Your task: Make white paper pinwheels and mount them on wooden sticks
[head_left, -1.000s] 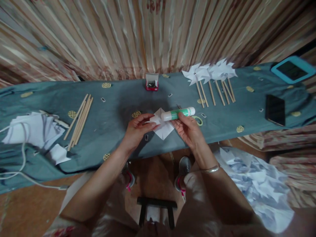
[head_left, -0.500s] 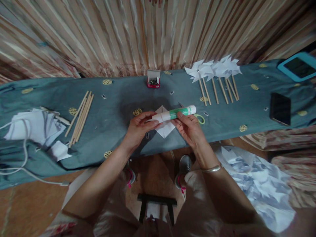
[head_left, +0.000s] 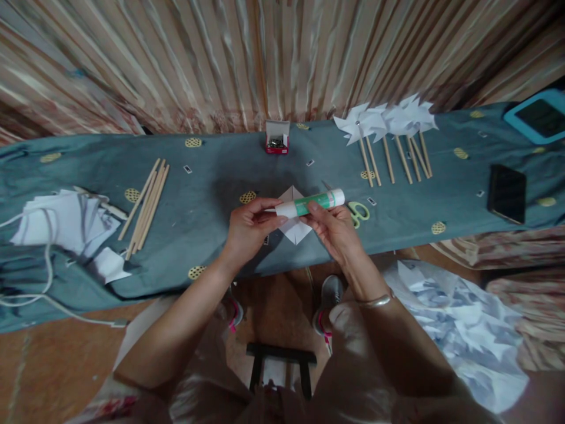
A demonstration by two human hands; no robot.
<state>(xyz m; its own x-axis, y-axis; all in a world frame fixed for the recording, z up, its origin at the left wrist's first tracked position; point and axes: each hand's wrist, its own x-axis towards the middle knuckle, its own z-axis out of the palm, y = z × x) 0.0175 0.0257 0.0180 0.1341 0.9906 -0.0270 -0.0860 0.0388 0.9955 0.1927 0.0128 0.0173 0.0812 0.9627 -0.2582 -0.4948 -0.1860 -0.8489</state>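
A white glue stick with a green label (head_left: 311,204) is held level between my hands, above the table. My left hand (head_left: 252,228) pinches its white left end between thumb and fingers. Around the labelled middle, my right hand (head_left: 333,228) is closed with the thumb on top. Below the glue stick lies a white paper square (head_left: 295,233) with slits at its corners, partly hidden by the stick and fingers. Green-handled scissors (head_left: 361,212) rest just right of my right hand.
Wooden sticks (head_left: 148,209) and stacked white paper (head_left: 62,221) lie left. A small red box with metal pins (head_left: 277,144) stands behind. Finished paper pinwheels (head_left: 359,123), a phone (head_left: 507,193) and a blue-framed device (head_left: 541,118) are right. A bag of folded paper (head_left: 463,330) sits below.
The glue stick looks shorter from end to end, and my hands have drawn closer together along it. More of the scissors' handles shows now.
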